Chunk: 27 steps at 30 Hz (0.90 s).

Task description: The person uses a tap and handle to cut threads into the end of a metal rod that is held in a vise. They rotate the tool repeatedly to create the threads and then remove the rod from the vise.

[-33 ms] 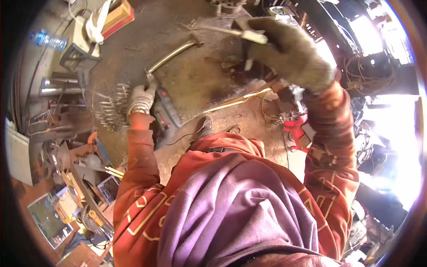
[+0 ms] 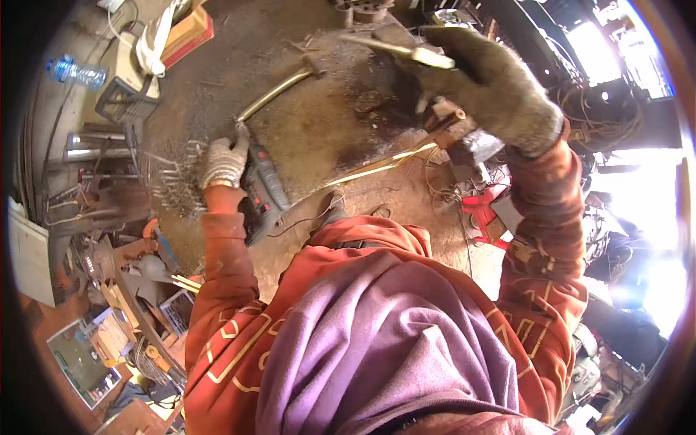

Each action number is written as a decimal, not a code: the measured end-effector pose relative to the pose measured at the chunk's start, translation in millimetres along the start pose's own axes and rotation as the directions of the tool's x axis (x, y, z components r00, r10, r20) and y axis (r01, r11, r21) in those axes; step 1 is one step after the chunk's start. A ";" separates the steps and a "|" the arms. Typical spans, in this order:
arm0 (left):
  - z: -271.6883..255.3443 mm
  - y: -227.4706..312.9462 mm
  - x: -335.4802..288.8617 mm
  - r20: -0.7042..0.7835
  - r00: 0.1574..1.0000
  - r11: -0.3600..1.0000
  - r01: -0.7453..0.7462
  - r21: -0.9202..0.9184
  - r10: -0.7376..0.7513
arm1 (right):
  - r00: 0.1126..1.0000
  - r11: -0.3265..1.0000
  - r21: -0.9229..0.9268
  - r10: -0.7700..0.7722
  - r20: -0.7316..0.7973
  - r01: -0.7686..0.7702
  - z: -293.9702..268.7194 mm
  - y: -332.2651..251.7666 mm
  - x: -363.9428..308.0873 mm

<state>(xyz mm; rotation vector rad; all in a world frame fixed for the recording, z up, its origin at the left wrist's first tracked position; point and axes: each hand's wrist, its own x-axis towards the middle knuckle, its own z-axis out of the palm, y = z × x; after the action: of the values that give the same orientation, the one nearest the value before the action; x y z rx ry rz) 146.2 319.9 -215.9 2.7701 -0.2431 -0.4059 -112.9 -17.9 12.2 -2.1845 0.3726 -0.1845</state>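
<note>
My left hand [image 2: 223, 164], in a pale knitted glove, rests on the dark worktop [image 2: 304, 134]. Its fingers are drawn together at the front end of a dark grey and red power drill [image 2: 267, 181]; what they pinch is hidden. Just beyond them lies a hammer [image 2: 275, 93], its yellowish handle pointing at my fingertips. To the left of this hand is a heap of thin metal pieces [image 2: 174, 177]. My right hand [image 2: 496, 90], in a dirty, blurred glove, is raised at the far right, closed round a thin tool with a pale handle [image 2: 433, 58].
Below my right hand sits a rusty clamp-like block [image 2: 451, 125]. A red object [image 2: 482, 214] lies right of my feet. Far left stand a plastic bottle [image 2: 76, 72] and a cream box [image 2: 130, 80]. A drill cord [image 2: 304, 223] trails toward my feet. Clutter fills the lower left.
My right hand has moved a little to the right with the pale-handled tool, uncovering more of the rusty block. My left hand has shifted slightly left and stays beside the drill.
</note>
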 end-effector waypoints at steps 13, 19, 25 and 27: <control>-50.2 301.3 -121.8 -0.308 0.154 0.122 -0.985 -0.120 0.939 | 0.981 0.932 -0.361 -0.102 -0.162 0.037 -35.6 62.6 -44.6; -28.3 292.0 -104.3 -0.284 0.081 0.035 -0.986 -0.164 0.956 | 0.986 0.883 -0.464 -0.130 -0.109 0.065 -25.5 66.8 -40.4; -18.3 300.8 -83.8 -0.285 0.094 0.018 -0.965 -0.260 0.954 | 0.983 0.876 -0.481 -0.113 -0.147 0.028 -28.1 56.3 -36.4; -16.1 303.5 -81.3 -0.282 0.068 -0.009 -0.964 -0.266 0.957 | 0.977 0.843 -0.536 -0.146 -0.158 0.039 -30.4 58.2 -37.1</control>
<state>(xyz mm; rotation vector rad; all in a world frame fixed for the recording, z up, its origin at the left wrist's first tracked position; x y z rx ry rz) 38.2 59.3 -76.3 1.4999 -1.7507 0.0097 -167.5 -61.4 -16.3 -2.7496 0.4683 -0.3893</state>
